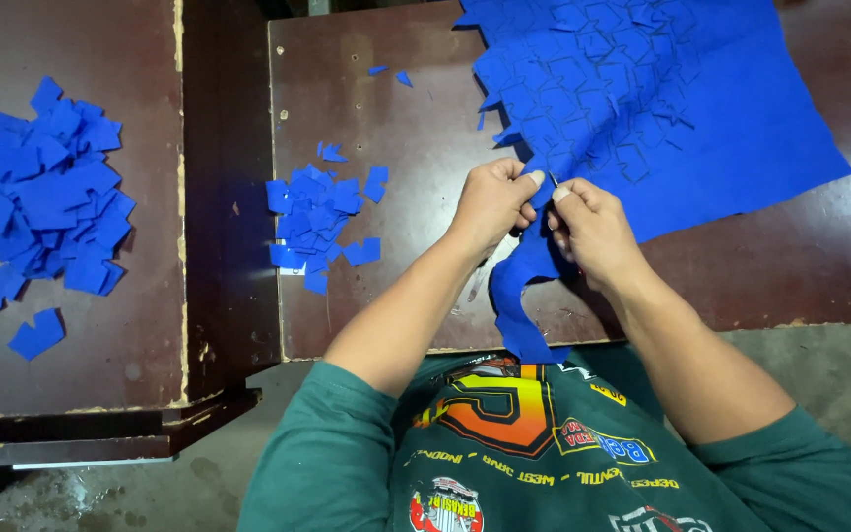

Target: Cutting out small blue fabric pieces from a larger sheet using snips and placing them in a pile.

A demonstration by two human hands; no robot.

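Gripping one blue sheet (682,108) — two hands, left hand (492,202), right hand (593,229), two scrap piles (41,207)

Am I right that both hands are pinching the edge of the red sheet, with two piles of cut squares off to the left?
Not quite: the sheet is blue, not red. The head view shows the left hand and right hand pinching its edge, with two piles to the left.

Blue sheet (701,108): top edge cut off by the frame; near edge hidden under both hands, left hand (492,202) and right hand (593,229). A small glinting item between the fingertips is too small to identify. Left counter (140,345) runs out of frame at left and top; the cut pieces underneath in the pile (43,202) are covered by those on top.
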